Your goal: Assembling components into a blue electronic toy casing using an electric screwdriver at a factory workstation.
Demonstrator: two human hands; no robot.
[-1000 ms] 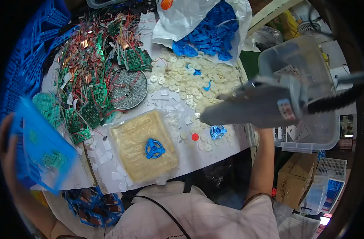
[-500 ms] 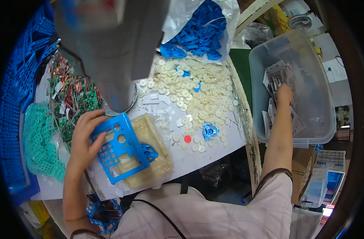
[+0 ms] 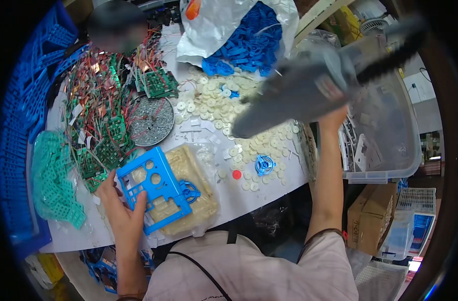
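Note:
My left hand (image 3: 119, 205) grips a blue plastic panel (image 3: 161, 203) with round and square cut-outs by its left edge, thumb on top. The panel rests partly on a clear bag of yellowish parts (image 3: 201, 200), beside a blue ring-shaped piece (image 3: 190, 192). A blurred grey tool (image 3: 294, 103) on a black coiled cord (image 3: 397, 50) hangs in front of my right hand (image 3: 333, 119), hiding its fingers. That hand is by the left side of a clear plastic bin (image 3: 384, 175) holding white plastic pieces (image 3: 367, 153). Whether it holds anything cannot be told.
Cream discs (image 3: 259, 145) spread over the white table. A blue ringed part (image 3: 264, 165) and a red disc (image 3: 236, 174) lie near its front. Wired green circuit boards (image 3: 108, 130), a round tray of small metal bits (image 3: 151, 123), and bagged blue parts (image 3: 249, 42) lie beyond.
My right hand has come out of the bin toward the left. The grey tool has shifted from upper left to the right. My left hand has changed its hold, thumb now over the panel.

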